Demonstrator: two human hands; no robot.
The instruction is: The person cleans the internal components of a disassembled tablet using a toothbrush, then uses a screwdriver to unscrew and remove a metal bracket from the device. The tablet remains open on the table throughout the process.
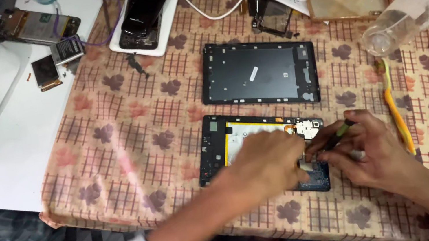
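Lying under both hands, opened tablet [219,146]; left hand [269,164] flat, right hand [369,149] gripping screwdriver [340,133].

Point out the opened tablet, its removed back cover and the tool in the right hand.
Opened tablet [219,144]: head view, left frame edge.
Back cover [253,72]: head view, middle of inner face.
Tool [343,129]: head view, dark handle.

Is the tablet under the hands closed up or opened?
Opened. The tablet lies with its insides and circuit board exposed, and its dark back cover lies separately on the cloth above it.
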